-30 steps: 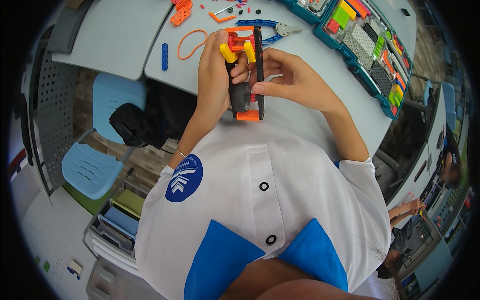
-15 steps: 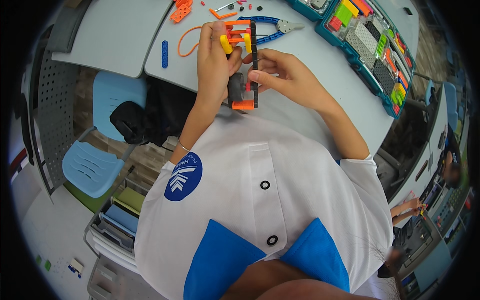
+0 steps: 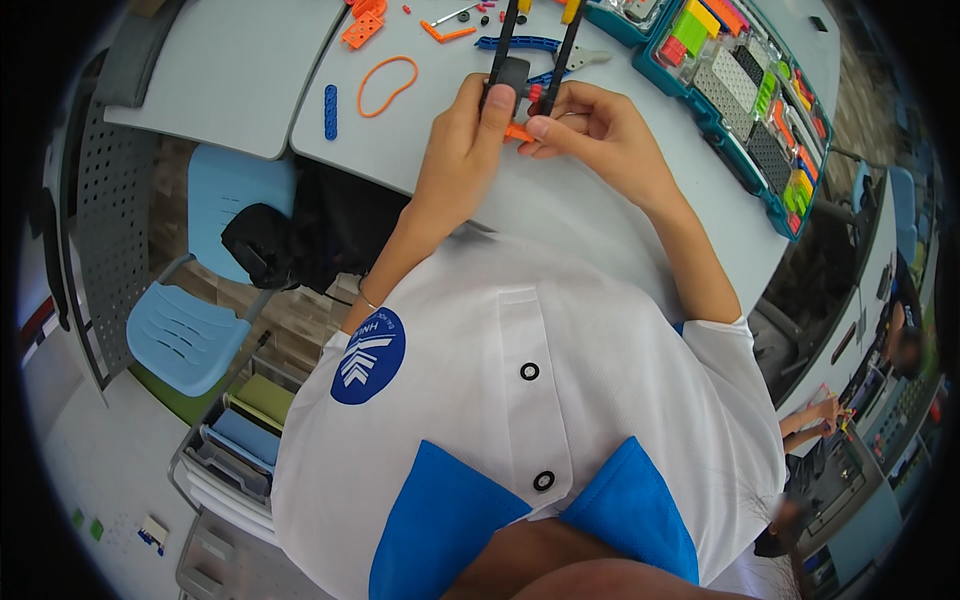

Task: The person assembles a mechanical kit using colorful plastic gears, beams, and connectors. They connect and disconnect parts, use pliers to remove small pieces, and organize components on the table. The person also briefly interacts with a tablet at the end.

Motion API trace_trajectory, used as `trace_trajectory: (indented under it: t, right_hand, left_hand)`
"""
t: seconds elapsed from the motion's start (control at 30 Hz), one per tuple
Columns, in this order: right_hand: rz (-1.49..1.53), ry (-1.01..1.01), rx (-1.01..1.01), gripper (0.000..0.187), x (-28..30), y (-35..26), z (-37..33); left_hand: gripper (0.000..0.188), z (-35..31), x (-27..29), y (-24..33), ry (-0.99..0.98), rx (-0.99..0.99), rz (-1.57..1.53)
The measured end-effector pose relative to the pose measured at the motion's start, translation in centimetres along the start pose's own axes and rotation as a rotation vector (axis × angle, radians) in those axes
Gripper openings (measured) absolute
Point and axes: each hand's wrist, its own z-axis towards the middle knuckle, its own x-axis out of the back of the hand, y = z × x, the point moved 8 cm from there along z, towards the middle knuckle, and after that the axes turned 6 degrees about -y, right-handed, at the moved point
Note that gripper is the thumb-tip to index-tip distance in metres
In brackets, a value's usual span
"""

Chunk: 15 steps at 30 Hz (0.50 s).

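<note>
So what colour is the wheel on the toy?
The wheel is dark grey, best seen in the head view.

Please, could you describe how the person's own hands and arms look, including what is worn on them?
The left hand and right hand are without gloves. The forearms are bare, below short white sleeves. A thin light band circles the left forearm.

From my end I get black rails (image 3: 562, 60), dark grey wheel (image 3: 513, 76), orange crosspiece (image 3: 517, 132); far left, orange band (image 3: 390, 59), blue bar (image 3: 330, 112); far right, teal case (image 3: 665, 80), multicoloured parts (image 3: 685, 36); left, light-blue chair (image 3: 185, 335); near, white shirt (image 3: 620, 350), blue collar (image 3: 440, 520).
</note>
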Motion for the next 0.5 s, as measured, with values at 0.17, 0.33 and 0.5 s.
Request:
trace_trajectory:
  t: [0.17, 0.33, 0.5]
  right_hand:
    - [-0.056, -0.074, -0.146, 0.03, -0.7, 1.3, 0.0]
    - [-0.127, -0.054, -0.14, 0.031, -0.3, 2.5, 0.1]
    - [-0.13, -0.065, -0.115, 0.035, 0.1, 2.8, 0.3]
  left_hand:
    - [0.04, 0.9, -0.8, -0.5, 0.042, -0.096, 0.056]
    - [0.036, 0.9, -1.2, 0.4, -0.005, -0.132, 0.123]
    - [0.037, 0.9, -1.2, 0.7, 0.037, -0.159, 0.245]
